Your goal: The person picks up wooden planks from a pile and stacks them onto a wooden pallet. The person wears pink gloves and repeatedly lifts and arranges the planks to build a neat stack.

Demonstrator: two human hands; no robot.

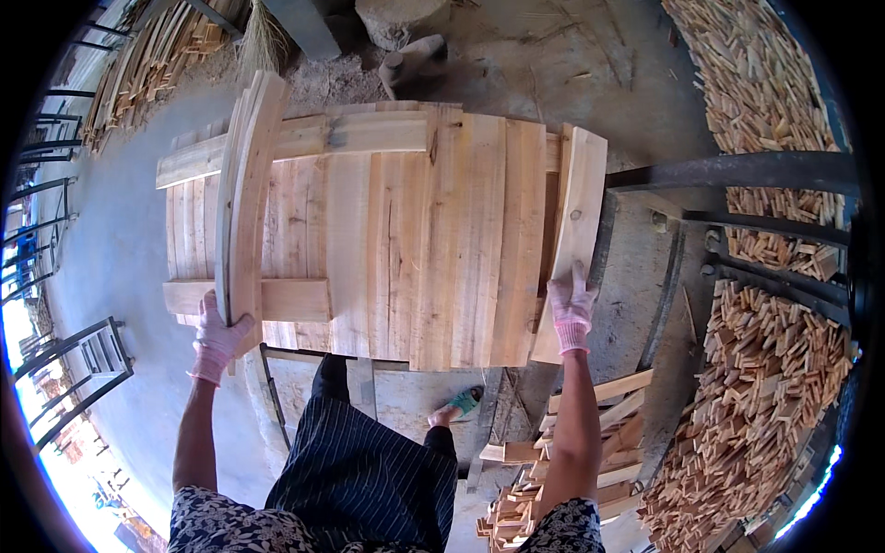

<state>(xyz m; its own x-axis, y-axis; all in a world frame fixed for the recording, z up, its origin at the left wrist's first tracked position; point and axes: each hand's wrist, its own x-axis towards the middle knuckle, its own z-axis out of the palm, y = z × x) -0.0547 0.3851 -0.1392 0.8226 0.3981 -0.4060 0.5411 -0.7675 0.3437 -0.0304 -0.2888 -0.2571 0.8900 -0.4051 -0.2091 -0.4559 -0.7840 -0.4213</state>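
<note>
In a pink-and-white work glove, my left hand grips the near end of a few long narrow wooden boards held together. These boards lie across the left part of a wide layer of pale planks set side by side. My right hand, gloved alike, is closed on the near end of a single knotted board at the layer's right edge; its fingertips underneath are hidden. Crosswise on the planks rest a long far batten and a short near batten, both partly covered by the left-hand boards.
Large heaps of short wood offcuts fill the right side, behind dark metal bars. Loose wood pieces lie low beside my right forearm. A metal frame stands at left. Beyond the planks are a log and a straw broom.
</note>
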